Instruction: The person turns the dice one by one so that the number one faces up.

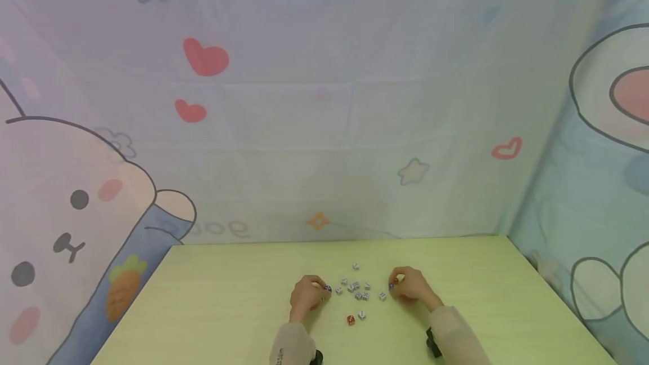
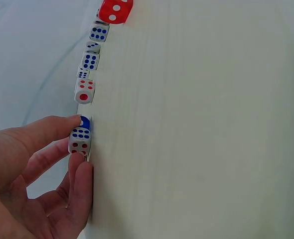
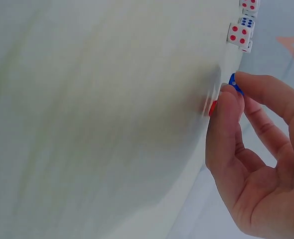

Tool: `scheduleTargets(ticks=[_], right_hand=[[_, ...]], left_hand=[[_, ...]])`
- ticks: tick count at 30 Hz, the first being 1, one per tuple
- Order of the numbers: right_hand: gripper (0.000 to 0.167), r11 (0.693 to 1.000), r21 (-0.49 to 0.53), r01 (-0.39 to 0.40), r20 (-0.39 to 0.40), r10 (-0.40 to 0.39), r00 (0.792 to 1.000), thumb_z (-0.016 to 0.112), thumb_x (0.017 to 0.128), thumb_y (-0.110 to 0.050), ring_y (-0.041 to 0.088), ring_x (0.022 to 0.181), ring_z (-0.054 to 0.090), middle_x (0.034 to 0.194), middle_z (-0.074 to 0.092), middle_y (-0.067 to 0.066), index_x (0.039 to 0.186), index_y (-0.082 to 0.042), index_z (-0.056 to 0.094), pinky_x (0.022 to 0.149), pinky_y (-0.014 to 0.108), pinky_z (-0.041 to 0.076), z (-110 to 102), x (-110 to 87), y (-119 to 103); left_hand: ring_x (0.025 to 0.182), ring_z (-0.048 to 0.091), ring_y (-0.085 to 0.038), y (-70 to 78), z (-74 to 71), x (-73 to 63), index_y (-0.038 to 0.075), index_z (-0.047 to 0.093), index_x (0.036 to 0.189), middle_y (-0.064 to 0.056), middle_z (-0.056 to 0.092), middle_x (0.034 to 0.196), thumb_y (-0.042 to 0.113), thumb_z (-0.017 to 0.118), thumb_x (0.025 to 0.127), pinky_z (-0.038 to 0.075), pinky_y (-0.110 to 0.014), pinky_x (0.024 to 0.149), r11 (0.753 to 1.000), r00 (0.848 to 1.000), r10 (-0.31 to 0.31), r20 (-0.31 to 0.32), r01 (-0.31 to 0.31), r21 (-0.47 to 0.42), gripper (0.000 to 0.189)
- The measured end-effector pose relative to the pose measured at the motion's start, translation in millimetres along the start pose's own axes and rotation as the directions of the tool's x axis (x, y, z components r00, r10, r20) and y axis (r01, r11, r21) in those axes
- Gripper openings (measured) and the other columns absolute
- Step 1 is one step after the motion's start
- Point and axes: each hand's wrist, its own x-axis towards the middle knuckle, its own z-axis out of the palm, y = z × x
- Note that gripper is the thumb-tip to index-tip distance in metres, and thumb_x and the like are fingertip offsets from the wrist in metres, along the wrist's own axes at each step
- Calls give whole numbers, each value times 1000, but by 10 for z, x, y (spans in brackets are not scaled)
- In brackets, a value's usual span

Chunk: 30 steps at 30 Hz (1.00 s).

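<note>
On the pale table, my left hand (image 1: 306,295) pinches a blue die (image 2: 84,121) with the thumb at its face. A white die (image 2: 80,140) with blue and red dots shows between that thumb and the curled fingers in the left wrist view. To the right of the scattered dice, my right hand (image 1: 412,285) holds another blue die (image 3: 234,83) between thumb and fingertips. A red die (image 3: 213,108) peeks out beside those fingers, mostly hidden by them. Several white dice (image 1: 358,295) lie loosely grouped between the two hands.
Nearer me lie a red die (image 1: 351,320) and a white die (image 1: 362,315) side by side. One white die (image 1: 356,266) sits farther back. Behind the table (image 1: 228,297) hangs a cloth backdrop (image 1: 304,100) with printed hearts and stars.
</note>
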Motion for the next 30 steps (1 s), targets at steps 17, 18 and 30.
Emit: scheduleTargets(ticks=[17,18,30], right_hand=[[10,997,11,-74,-42,74,996,65,72,-6,7,37,33,43,40,-3,82,-8,65,36,19,33,10,148,-65],[10,997,8,-75,-43,76,996,65,72,-6,7,37,34,43,40,-3,83,-7,65,36,19,33,12,146,-68],[14,994,-22,-104,-54,103,993,65,71,-8,6,36,32,40,38,-5,84,-11,66,36,17,30,56,165,-41]], left_hand=[[38,38,-8,20,-26,-14,8,65,79,-3,59,55,13,71,71,30,-20,38,999,1000,11,4,-10,-36,11],[38,38,-9,22,-28,-15,8,65,79,-3,61,57,13,71,71,31,-20,38,999,1000,13,5,-13,-39,11],[39,40,-9,39,-42,-49,8,65,78,-4,61,60,14,71,71,31,-21,39,1000,1000,2,2,-2,-31,11]])
